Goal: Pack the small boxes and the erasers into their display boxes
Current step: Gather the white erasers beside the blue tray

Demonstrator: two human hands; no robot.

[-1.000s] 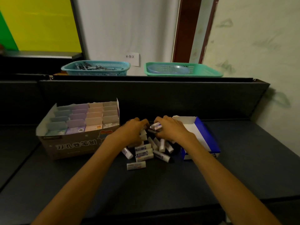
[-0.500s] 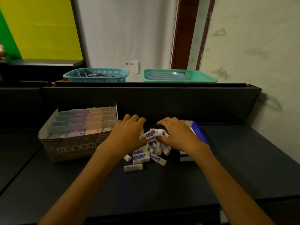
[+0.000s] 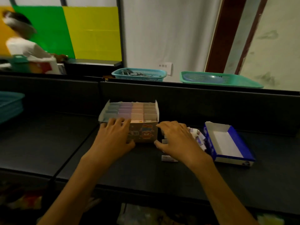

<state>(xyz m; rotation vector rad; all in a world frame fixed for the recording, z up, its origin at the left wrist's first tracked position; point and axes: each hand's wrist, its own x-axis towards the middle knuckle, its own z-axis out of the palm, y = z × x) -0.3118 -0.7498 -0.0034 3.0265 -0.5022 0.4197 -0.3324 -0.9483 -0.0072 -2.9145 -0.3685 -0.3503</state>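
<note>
1. Cardboard display box (image 3: 142,133), printed with a cartoon figure on its front, stands on the dark table (image 3: 129,168) against the back panel; rows of small boxes (image 3: 131,111) in blue, purple, pink and grey fill it upright.
2. Left hand (image 3: 113,140) lies against the front left of that box, fingers spread and fairly straight, fingertips reaching its top edge; it clasps nothing.
3. Right hand (image 3: 175,140) arches over a pile of erasers (image 3: 197,138) just to the right of the box, fingers curled downward and thumb tucked under; whether it actually holds an eraser I cannot tell, since the hand hides what lies beneath.
4. One loose eraser (image 3: 168,158) lies flat on the table near the right wrist.
5. Blue display box (image 3: 243,145) with a white inside sits open to the right of the pile, touching or nearly touching it.
6. Two plastic baskets rest on the ledge behind: a blue basket (image 3: 139,74) holding dark items and a green basket (image 3: 227,81).
7. Blurred, a person in white (image 3: 27,51) stands at far left before green and yellow panels.
</note>
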